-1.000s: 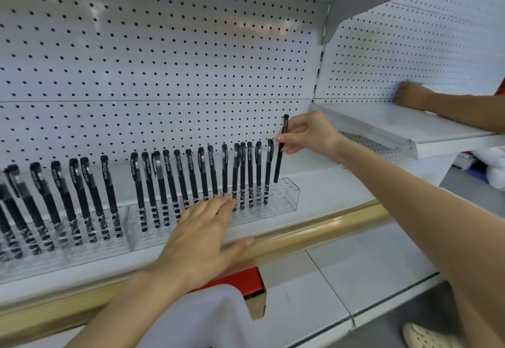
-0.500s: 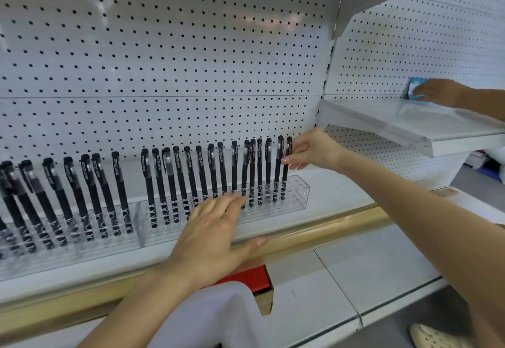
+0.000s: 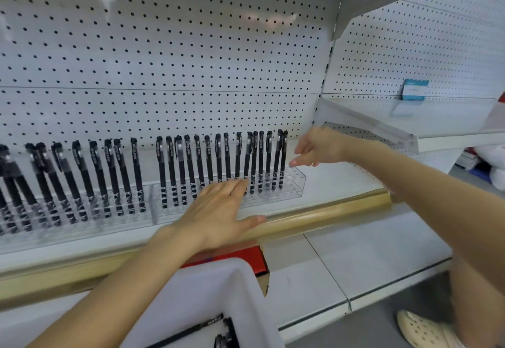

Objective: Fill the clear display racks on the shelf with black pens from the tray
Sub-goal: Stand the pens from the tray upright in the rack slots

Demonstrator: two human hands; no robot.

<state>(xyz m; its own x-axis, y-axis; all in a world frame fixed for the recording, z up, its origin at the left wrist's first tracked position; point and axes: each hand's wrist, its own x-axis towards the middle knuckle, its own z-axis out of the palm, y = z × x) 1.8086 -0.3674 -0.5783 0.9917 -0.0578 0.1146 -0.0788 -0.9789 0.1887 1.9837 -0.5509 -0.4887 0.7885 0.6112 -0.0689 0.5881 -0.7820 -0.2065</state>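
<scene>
Black capped pens (image 3: 162, 167) stand in the clear plastic rack (image 3: 296, 187); the left hand (image 3: 218, 211) presses it flat-fingered, and the right hand (image 3: 314, 148) hovers loose-fingered and empty beside them.

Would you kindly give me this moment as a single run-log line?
stage: stocking | left hand: flat on clear rack | right hand: empty, beside rightmost pen | tray: holds black pens

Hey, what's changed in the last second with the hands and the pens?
The right hand lowered its black pen into the right end of the clear rack, let go and eased off to the right. Another person's hand left the upper side shelf; a blue box stands there. The left hand stayed flat against the rack's front.
</scene>
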